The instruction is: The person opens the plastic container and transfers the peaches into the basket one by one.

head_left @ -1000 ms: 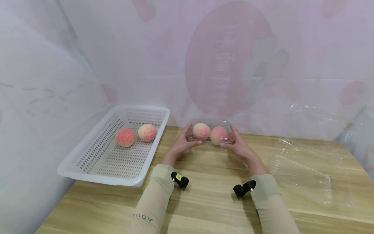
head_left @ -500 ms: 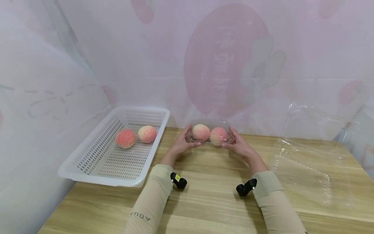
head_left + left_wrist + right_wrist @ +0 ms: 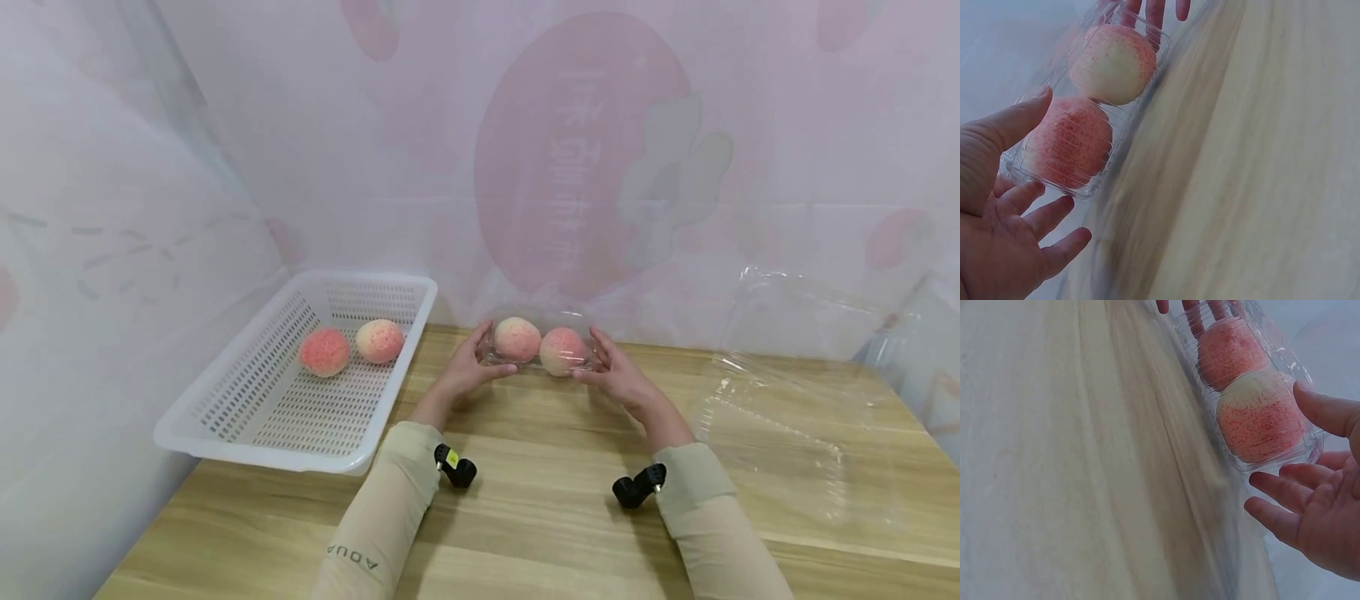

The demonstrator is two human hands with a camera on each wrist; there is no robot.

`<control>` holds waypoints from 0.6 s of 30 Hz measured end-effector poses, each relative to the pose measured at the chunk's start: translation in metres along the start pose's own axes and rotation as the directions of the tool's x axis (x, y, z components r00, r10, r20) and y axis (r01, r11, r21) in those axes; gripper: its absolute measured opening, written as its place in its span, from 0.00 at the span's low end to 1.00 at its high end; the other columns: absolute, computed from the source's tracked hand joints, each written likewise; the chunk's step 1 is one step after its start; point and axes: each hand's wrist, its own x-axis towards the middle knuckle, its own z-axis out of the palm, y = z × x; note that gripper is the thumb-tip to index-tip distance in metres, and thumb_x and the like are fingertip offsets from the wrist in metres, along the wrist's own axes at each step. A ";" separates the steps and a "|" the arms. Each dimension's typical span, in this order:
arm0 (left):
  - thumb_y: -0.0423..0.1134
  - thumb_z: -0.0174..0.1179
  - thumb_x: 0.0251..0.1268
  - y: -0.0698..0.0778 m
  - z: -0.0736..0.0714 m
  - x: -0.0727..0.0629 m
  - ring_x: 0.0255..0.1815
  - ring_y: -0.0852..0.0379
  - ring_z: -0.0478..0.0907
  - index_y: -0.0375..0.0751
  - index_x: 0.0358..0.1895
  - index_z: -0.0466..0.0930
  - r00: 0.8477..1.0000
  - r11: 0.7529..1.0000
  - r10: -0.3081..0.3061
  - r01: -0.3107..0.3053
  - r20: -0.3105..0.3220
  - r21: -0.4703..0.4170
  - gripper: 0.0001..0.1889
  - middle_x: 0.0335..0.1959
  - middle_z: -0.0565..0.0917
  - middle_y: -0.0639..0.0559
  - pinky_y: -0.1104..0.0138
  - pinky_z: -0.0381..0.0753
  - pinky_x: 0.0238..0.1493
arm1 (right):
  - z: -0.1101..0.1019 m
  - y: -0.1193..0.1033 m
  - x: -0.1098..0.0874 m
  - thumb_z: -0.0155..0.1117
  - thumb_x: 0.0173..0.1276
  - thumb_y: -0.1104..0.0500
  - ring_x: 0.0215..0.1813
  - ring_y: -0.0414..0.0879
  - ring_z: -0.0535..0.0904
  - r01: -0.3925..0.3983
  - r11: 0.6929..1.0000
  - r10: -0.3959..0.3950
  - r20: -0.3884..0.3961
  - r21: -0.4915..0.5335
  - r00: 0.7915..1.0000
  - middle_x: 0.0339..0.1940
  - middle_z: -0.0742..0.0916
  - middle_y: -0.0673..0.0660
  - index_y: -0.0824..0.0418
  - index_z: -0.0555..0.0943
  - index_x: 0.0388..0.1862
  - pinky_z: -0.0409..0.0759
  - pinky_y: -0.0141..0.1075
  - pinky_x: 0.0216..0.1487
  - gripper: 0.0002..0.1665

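Near the back of the table is a clear plastic clamshell box (image 3: 540,363) with two pink and cream peaches inside, a left peach (image 3: 517,340) and a right peach (image 3: 563,351). My left hand (image 3: 468,364) holds the box's left end, thumb along the near side. At the opposite end my right hand (image 3: 617,372) grips it the same way. Both wrist views show the thumb (image 3: 1019,119) over the box's edge and the other fingers by its end, some of them off the plastic. Reflections make it hard to tell how the lid sits.
A white perforated basket (image 3: 262,454) stands at the left with two more peaches, a redder one (image 3: 325,352) and a paler one (image 3: 380,342). On the right lie clear plastic containers (image 3: 780,442), hard to tell apart. A printed pink curtain (image 3: 420,125) hangs behind the wooden table (image 3: 540,517).
My right thumb and forearm have shifted slightly to the right. The box and the peaches have stayed nearly where they were.
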 end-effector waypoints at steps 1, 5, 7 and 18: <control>0.40 0.73 0.58 0.001 0.000 -0.001 0.80 0.39 0.51 0.47 0.81 0.46 1.000 1.000 0.000 0.000 0.001 -0.001 0.53 0.82 0.49 0.49 0.49 0.56 0.78 | 0.000 -0.001 -0.001 0.60 0.71 0.67 0.80 0.69 0.47 0.001 1.000 -0.001 -0.001 -0.002 1.000 0.82 0.47 0.67 0.59 0.34 0.82 0.54 0.58 0.77 0.55; 0.41 0.73 0.57 0.009 0.002 -0.007 0.80 0.38 0.52 0.48 0.81 0.46 1.000 1.000 -0.008 0.008 -0.004 -0.011 0.53 0.82 0.50 0.49 0.48 0.57 0.77 | -0.002 -0.007 -0.011 0.61 0.71 0.66 0.80 0.69 0.48 0.007 1.000 -0.007 -0.005 -0.022 1.000 0.82 0.47 0.67 0.59 0.34 0.82 0.55 0.59 0.77 0.55; 0.42 0.74 0.56 0.014 0.004 -0.011 0.80 0.38 0.53 0.49 0.81 0.47 1.000 1.000 -0.009 0.009 -0.007 -0.008 0.53 0.82 0.50 0.48 0.47 0.58 0.77 | -0.004 -0.010 -0.016 0.61 0.72 0.65 0.80 0.69 0.48 0.010 0.999 -0.010 -0.007 -0.032 1.000 0.82 0.47 0.67 0.58 0.34 0.82 0.55 0.59 0.77 0.55; 0.41 0.75 0.54 0.033 0.015 -0.035 0.78 0.38 0.58 0.49 0.80 0.49 1.000 1.000 0.001 -0.001 -0.002 0.010 0.54 0.81 0.53 0.49 0.47 0.59 0.76 | -0.012 -0.018 -0.048 0.64 0.71 0.59 0.79 0.70 0.51 0.055 0.990 -0.056 -0.003 -0.133 0.998 0.82 0.48 0.67 0.59 0.37 0.82 0.58 0.58 0.75 0.56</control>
